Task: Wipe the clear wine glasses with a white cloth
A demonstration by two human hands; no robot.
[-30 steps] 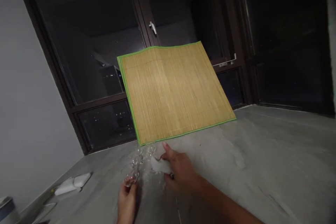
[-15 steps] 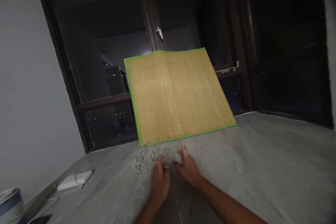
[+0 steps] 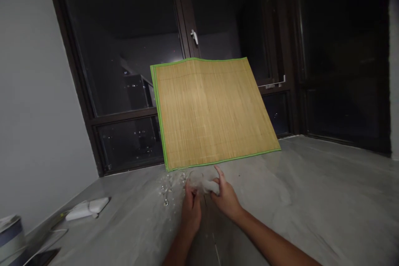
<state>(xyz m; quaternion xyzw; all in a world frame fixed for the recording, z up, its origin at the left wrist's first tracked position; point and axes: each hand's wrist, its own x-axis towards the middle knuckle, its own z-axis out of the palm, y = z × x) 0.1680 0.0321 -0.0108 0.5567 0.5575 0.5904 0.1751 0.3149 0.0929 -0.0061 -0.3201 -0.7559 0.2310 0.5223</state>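
Near the front edge of the grey stone sill, my left hand (image 3: 191, 211) is closed around a clear glass (image 3: 195, 178) that looks blurred. My right hand (image 3: 228, 198) has its index finger stretched out while the others close on a wad of white tissue or cloth (image 3: 210, 185), pressed against the glass from the right. Where the tissue ends and the glass begins is hard to make out. Just left of my hands stand several small clear stemmed glasses (image 3: 165, 194), with droplets on the surface around them.
A folded bamboo mat (image 3: 215, 112) with green edging leans against the dark window (image 3: 124, 50) behind. On the left of the sill (image 3: 311, 191) lie a white wrapped bundle (image 3: 87, 208), a cable (image 3: 51, 241) and a blue-and-white tin (image 3: 11, 239).
The glass has turned or shifted slightly between my hands, and the tissue has moved a little against it. The camera view has tilted slightly.
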